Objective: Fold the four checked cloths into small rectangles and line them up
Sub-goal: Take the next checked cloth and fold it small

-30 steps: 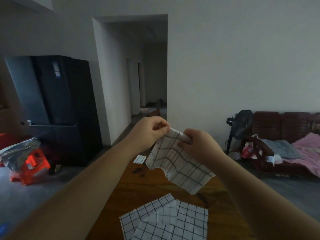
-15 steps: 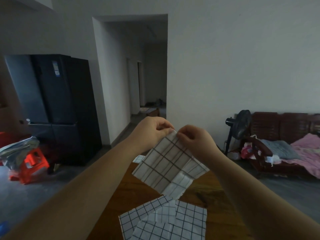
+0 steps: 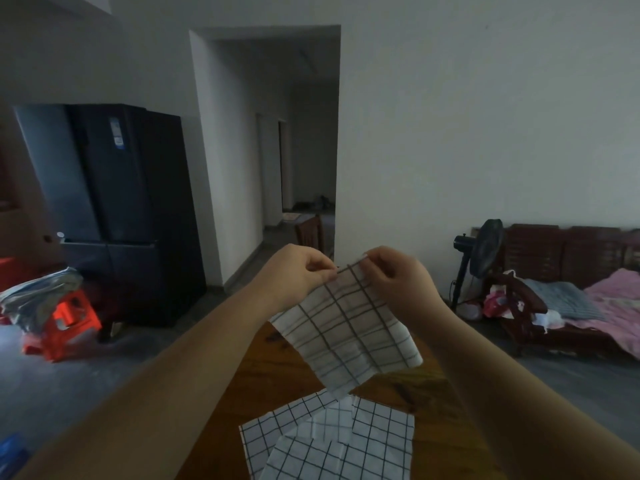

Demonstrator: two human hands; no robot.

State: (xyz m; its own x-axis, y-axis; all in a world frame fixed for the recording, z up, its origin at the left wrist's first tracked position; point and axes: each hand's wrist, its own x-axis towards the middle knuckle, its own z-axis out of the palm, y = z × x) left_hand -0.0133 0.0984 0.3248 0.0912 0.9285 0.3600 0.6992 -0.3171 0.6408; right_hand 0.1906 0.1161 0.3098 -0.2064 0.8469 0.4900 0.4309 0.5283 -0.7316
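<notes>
Both hands, left hand (image 3: 298, 271) and right hand (image 3: 394, 278), fingers pinching top edge of checked cloth (image 3: 349, 327) mid-frame, hanging above surface (image 3: 277, 372). Other checked cloths (image 3: 332, 441) overlapping, flat, bottom centre.

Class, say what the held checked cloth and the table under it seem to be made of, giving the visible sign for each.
The held checked cloth: thin woven fabric, probably cotton, matt; it drapes and creases. The table: wood, likely varnished; brown with dark grain streaks.
</notes>
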